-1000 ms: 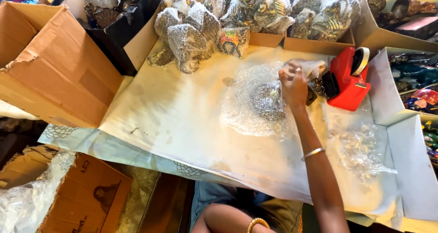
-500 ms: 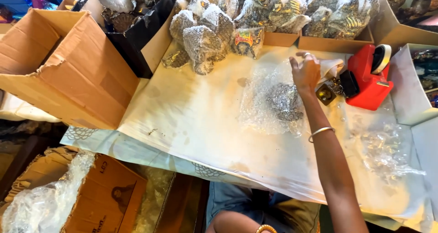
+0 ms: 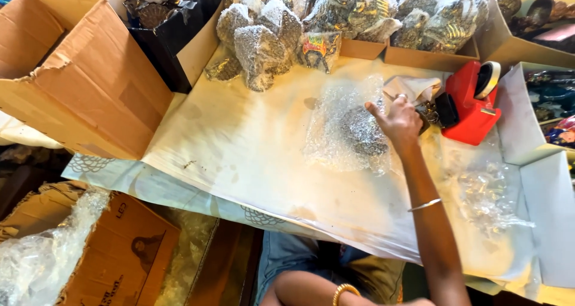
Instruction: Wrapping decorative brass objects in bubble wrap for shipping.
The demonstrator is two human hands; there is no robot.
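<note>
Hand: the right hand [image 3: 400, 121] reaches over the table, index finger stretched out, other fingers loosely curled, resting on the edge of a bubble-wrapped item [image 3: 354, 131]; whether the fingers pinch the wrap cannot be told from here.
Other hand: the left hand is not in view; only a bent arm with a gold bangle [image 3: 345, 291] shows at the bottom edge, cut off by the frame.
Bundle: the bubble-wrapped item lies on the pale paper-covered table [image 3: 239, 156], near its middle, just left of the red tape dispenser [image 3: 471, 104]; what is inside reads only as a grey, glinting shape (too blurred to name).
Between hand and dispenser: a crumpled pale sheet [image 3: 413, 87] and some small dark things, partly hidden by the hand.
Back row: wrapped figurines [image 3: 263, 39] stand beyond the table's far edge, their tops cut off.
Left: an open cardboard box [image 3: 78, 84], its inside mostly out of sight.
Change: half a second ago the hand was at the bundle's upper right corner, close to the dispenser; now it sits lower and further onto the wrap, and the view has swung slightly left.
</note>
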